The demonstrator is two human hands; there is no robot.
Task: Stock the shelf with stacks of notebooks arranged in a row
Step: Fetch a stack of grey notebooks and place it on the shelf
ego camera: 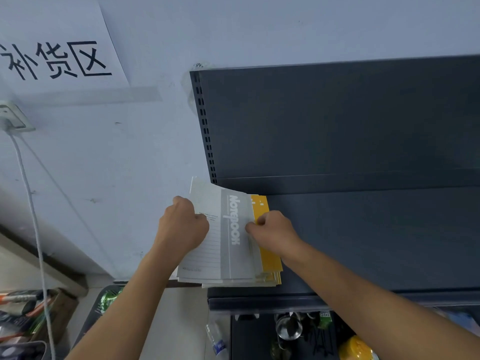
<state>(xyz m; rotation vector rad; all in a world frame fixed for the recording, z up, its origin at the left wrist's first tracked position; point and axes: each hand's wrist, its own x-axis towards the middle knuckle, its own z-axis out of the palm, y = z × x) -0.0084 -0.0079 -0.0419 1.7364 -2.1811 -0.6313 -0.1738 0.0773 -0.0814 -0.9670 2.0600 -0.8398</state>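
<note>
A stack of notebooks (pixel 233 245) sits at the left end of the dark grey shelf (pixel 363 242), hanging partly over its left edge. The top one is grey and white with "Notebook" printed on it; yellow ones (pixel 270 255) show at the right side of the stack. My left hand (pixel 181 227) grips the stack's left edge with curled fingers. At the right edge of the top notebooks my right hand (pixel 272 229) pinches with thumb and fingers. The rest of the shelf board to the right is bare.
The shelf's slotted upright (pixel 205 126) rises behind the stack. A white wall carries a paper sign (pixel 57 48) and a socket with a cable (pixel 26 178). Below are a box of goods (pixel 28 315), a green pack (pixel 111 297) and a lower shelf with glassware (pixel 288 328).
</note>
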